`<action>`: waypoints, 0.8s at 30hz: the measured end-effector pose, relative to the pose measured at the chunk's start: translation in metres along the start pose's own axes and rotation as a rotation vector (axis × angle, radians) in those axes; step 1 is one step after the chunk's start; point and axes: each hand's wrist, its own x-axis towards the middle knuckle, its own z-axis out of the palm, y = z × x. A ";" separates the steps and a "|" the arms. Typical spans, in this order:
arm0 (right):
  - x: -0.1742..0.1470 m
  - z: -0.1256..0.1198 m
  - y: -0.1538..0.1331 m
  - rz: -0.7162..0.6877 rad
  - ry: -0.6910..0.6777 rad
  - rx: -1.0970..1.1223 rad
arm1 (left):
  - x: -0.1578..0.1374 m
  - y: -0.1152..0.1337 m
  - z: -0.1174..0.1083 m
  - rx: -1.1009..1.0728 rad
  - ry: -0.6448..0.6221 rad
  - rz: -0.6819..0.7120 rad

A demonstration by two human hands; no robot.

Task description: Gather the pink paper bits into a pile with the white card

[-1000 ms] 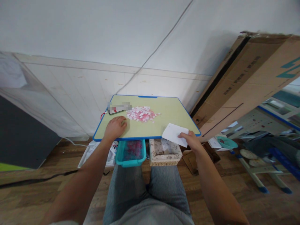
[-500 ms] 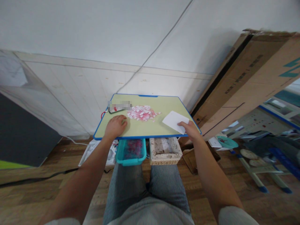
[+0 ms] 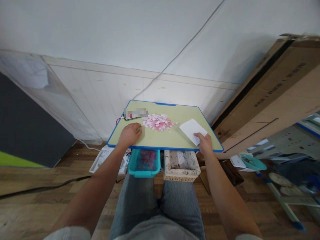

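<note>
While the left hand (image 3: 129, 134) lies flat, right hand (image 3: 205, 144) fingers press one white card (image 3: 192, 129); two bins (image 3: 144, 162) below.

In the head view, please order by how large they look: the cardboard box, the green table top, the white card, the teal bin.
1. cardboard box
2. green table top
3. teal bin
4. white card

The bin and card look close in size, so their order is unsure.
</note>
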 end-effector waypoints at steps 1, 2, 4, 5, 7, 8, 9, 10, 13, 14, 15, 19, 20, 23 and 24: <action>0.000 0.000 0.000 -0.007 0.012 0.033 | 0.000 0.000 0.000 -0.001 -0.003 0.001; 0.000 0.001 0.001 -0.013 0.025 0.066 | -0.001 0.001 -0.001 -0.004 -0.008 0.001; -0.001 0.002 0.002 -0.028 0.049 0.114 | -0.001 0.000 0.000 -0.014 -0.014 0.004; -0.001 0.002 0.003 -0.036 0.058 0.126 | -0.001 0.000 0.000 -0.021 -0.012 0.006; -0.001 0.002 0.004 -0.040 0.067 0.120 | 0.000 -0.002 0.001 -0.031 -0.003 0.003; -0.001 0.001 0.004 -0.037 0.068 0.104 | 0.000 -0.003 0.001 -0.035 0.000 0.000; -0.001 0.000 0.005 -0.032 0.070 0.084 | 0.000 -0.003 0.001 -0.038 0.004 -0.002; -0.001 -0.002 0.006 -0.031 0.075 0.065 | -0.001 -0.004 0.001 -0.042 -0.003 0.008; -0.003 -0.007 0.009 -0.018 0.065 0.017 | -0.002 -0.006 0.002 -0.043 0.002 0.032; -0.003 -0.008 0.010 -0.009 0.063 -0.001 | -0.002 -0.006 0.002 -0.044 0.003 0.034; -0.003 -0.010 0.012 -0.002 0.071 -0.019 | -0.003 -0.007 0.002 -0.045 0.008 0.031; 0.000 -0.014 0.016 0.074 0.080 -0.113 | -0.003 -0.008 0.001 -0.048 -0.009 0.030; 0.001 -0.015 0.016 0.084 0.078 -0.134 | -0.003 -0.008 0.000 -0.047 -0.014 0.028; 0.002 -0.014 0.013 0.086 0.056 -0.175 | -0.004 -0.007 -0.001 -0.045 -0.023 0.020; 0.001 -0.013 0.011 0.081 0.050 -0.182 | -0.004 -0.006 -0.001 -0.045 -0.020 0.019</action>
